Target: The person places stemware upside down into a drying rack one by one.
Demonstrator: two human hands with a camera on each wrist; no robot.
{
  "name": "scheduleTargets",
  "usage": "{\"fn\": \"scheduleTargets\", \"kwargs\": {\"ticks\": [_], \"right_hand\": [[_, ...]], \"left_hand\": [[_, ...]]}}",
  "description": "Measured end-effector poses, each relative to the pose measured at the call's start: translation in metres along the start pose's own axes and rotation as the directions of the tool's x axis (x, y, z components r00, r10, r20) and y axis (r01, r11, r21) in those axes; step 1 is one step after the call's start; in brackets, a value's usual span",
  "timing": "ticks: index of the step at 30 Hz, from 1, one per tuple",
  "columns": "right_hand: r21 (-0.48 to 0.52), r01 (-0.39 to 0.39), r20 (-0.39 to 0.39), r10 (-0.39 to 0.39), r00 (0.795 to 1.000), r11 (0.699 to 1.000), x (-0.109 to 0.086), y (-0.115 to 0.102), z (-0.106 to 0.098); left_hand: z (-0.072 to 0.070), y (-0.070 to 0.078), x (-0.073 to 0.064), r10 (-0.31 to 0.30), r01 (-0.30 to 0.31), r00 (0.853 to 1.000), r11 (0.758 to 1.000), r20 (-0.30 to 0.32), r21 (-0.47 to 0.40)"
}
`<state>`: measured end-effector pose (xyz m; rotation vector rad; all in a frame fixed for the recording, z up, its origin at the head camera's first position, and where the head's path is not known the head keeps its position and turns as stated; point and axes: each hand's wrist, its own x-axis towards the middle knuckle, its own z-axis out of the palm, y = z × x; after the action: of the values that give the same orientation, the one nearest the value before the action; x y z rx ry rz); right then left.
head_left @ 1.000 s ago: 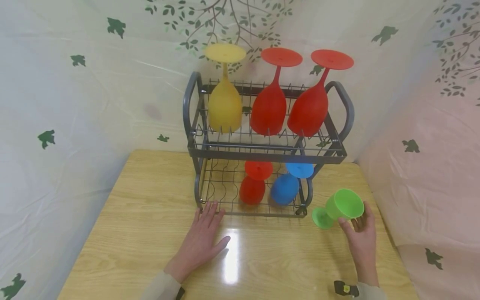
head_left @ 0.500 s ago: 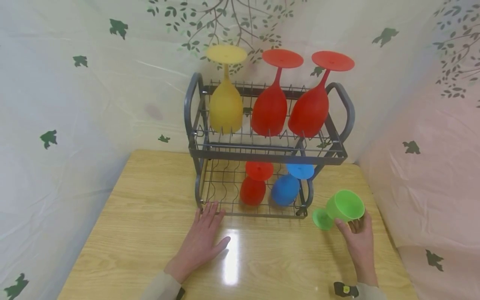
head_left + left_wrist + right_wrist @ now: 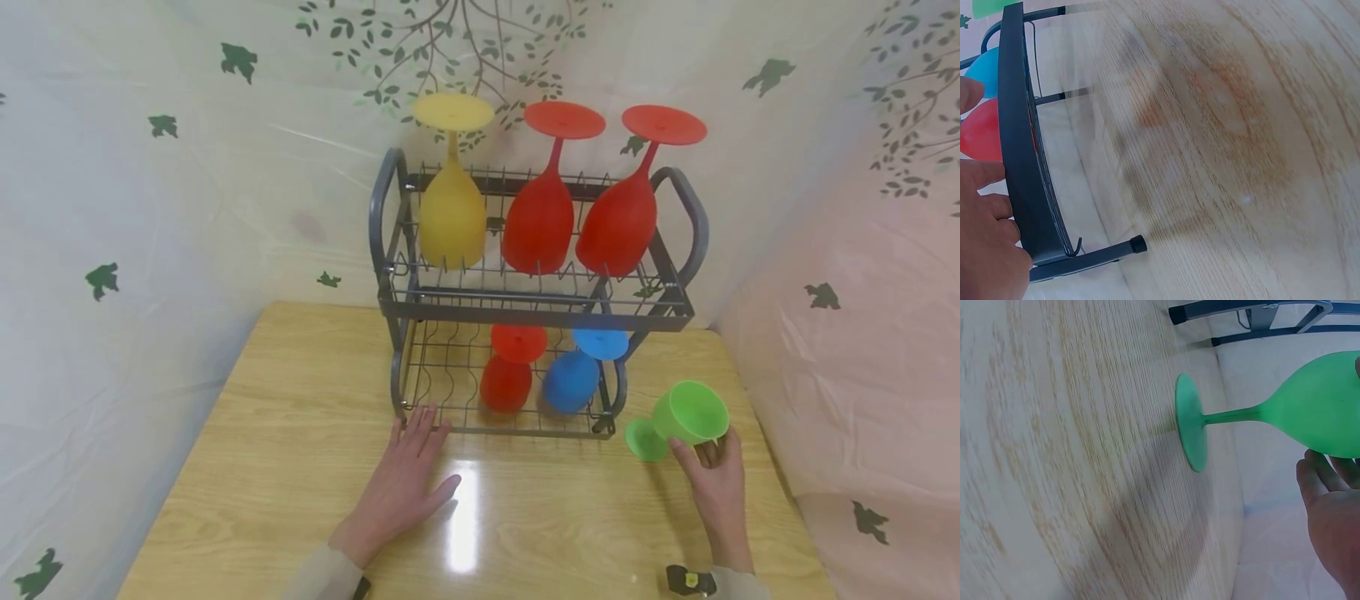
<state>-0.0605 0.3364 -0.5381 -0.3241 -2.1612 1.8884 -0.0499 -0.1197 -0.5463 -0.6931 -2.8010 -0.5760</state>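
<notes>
A green plastic wine goblet (image 3: 692, 412) stands with its bowl up at the right of the table, its foot (image 3: 1191, 423) close over the wood. My right hand (image 3: 716, 492) holds the bowl from the near right side, thumb in front and fingers behind. Straight fingers of my left hand (image 3: 401, 487) touch the front bar of the two-tier dish rack (image 3: 525, 313) at its lower left corner. Upside down on the top tier are a yellow goblet (image 3: 452, 217) and two red goblets (image 3: 538, 225). The lower tier carries a smaller red goblet (image 3: 506, 383) and a blue goblet (image 3: 572, 382).
The rack rests on a light wood table (image 3: 300, 383). A pale curtain (image 3: 187, 217) printed with leaves and birds encloses the back and both sides. Beside the green goblet, the table's right edge (image 3: 765, 425) runs close to the curtain.
My right hand has shifted slightly down and left around the green goblet's bowl, which keeps its place. The left hand has stayed on the rack's front bar.
</notes>
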Motion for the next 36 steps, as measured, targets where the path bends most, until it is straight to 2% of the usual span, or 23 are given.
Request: {"fn": "scheduleTargets", "kwargs": {"ticks": [5,18,25,36], "right_hand": [[0.037,0.002,-0.027,-0.002,1.000,0.999,-0.001,-0.001,0.001],[0.053,0.099,-0.075,-0.095,0.993,0.994,-0.013,-0.023,0.005],[0.106,0.168,-0.092,-0.158,0.983,0.980,-0.020,-0.039,0.007],[0.166,0.275,-0.072,-0.267,0.961,0.947,-0.032,-0.061,0.012]], "left_hand": [[0.000,0.000,0.000,0.000,0.000,1.000,1.000,0.006,0.006],[-0.001,0.001,-0.001,-0.009,0.009,1.000,1.000,0.019,0.002],[-0.001,0.000,0.000,-0.004,0.003,0.999,1.000,0.031,0.015],[-0.003,0.002,0.001,-0.012,0.011,0.999,1.000,0.041,0.017]]}}
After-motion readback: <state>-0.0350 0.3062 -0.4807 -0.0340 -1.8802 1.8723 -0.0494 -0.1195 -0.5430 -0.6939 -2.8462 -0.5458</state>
